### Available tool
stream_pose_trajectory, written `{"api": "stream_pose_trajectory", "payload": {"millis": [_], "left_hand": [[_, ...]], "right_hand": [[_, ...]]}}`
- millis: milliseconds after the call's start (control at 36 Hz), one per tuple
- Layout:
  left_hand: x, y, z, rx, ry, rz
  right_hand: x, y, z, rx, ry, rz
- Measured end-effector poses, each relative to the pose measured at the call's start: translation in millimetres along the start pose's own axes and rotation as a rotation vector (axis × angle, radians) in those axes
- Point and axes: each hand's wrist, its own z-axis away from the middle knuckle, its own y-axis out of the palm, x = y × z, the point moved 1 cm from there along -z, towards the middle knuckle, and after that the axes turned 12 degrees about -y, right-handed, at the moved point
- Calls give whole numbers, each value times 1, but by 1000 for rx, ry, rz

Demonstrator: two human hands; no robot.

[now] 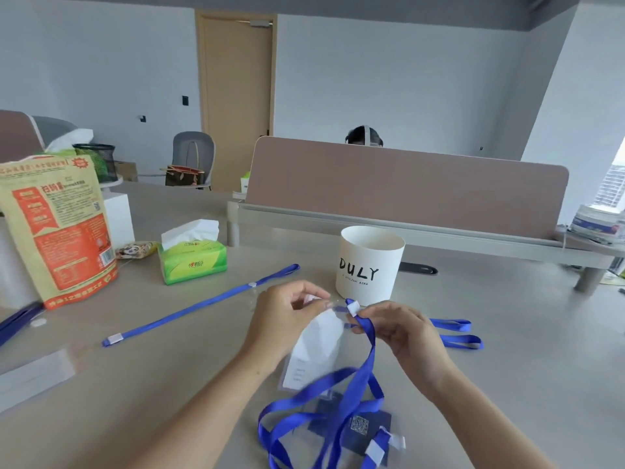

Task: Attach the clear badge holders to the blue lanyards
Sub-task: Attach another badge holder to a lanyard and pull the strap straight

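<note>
My left hand (pixel 287 316) pinches the top edge of a clear badge holder (pixel 314 346) that has a white card inside and hangs above the table. My right hand (pixel 402 330) grips a blue lanyard (pixel 367 350) just below its white clip (pixel 352 307), and the clip sits at the holder's top edge. The strap trails down into blurred blue loops (pixel 304 421). Beneath the loops a dark card in a clear holder (pixel 358 428) lies flat. Another blue lanyard (pixel 203 304) lies stretched out on the table to the left.
A white DULY cup (pixel 370 265) stands just behind my hands. Green tissue box (pixel 192 258) and an orange-and-tan pouch (pixel 64 231) are at the left. Two blue loop ends (pixel 456 333) lie to the right. A desk divider (pixel 406 191) runs across the back, a person behind it.
</note>
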Motion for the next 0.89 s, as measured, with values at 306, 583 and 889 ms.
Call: {"api": "stream_pose_trajectory", "payload": {"millis": [306,583,889], "left_hand": [[0,-6,13,-156,458,-392],[18,-2,20,-329,656,-722],[18,1,47,-121,447,-663]], "right_hand": [[-4,8,-7,-40,234,-26],[-8,20,2,104,303,509],[-7,23,12,74,311,486]]}}
